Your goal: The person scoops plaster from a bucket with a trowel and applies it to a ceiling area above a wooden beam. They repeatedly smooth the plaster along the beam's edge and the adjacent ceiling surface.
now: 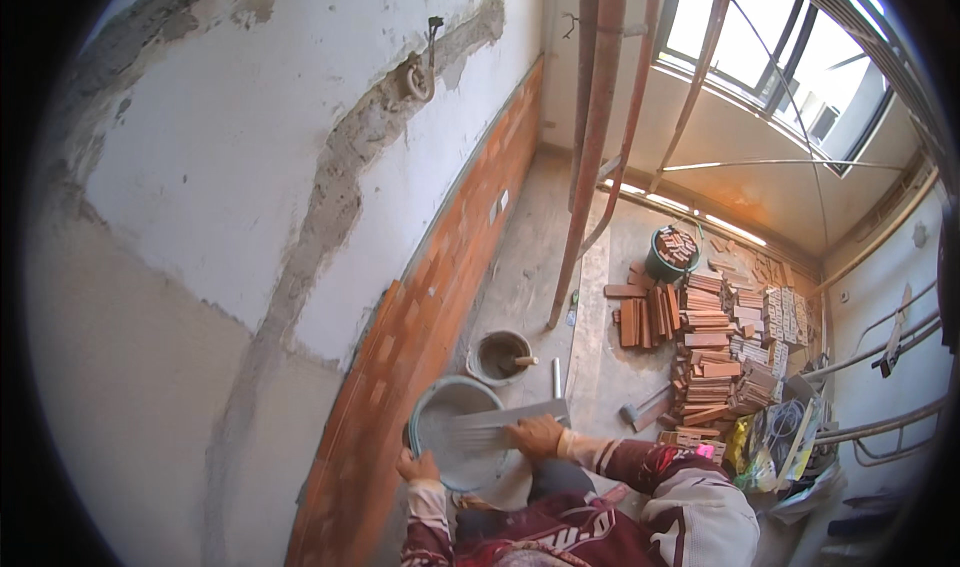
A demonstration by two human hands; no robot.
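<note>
My left hand point(418, 465) grips the near left rim of a round bucket point(413, 419) with greyish contents. My right hand point(536, 436) is closed on a flat grey trowel point(540, 410), whose long blade reaches across the bucket's right rim and over its inside. The trowel's handle is hidden under my fingers. Just beyond the bucket, on the floor, stands a smaller bucket point(478, 359) with dark grey contents and a wooden-handled tool point(526, 361) resting in it.
Orange brick facing point(440, 287) covers the low part of the left wall. Brick stacks point(708, 342) and a green bucket of brick pieces point(673, 251) stand to the right. Rusty scaffold poles point(590, 147) rise ahead. A mallet point(632, 415) and plastic bags point(770, 447) lie at right.
</note>
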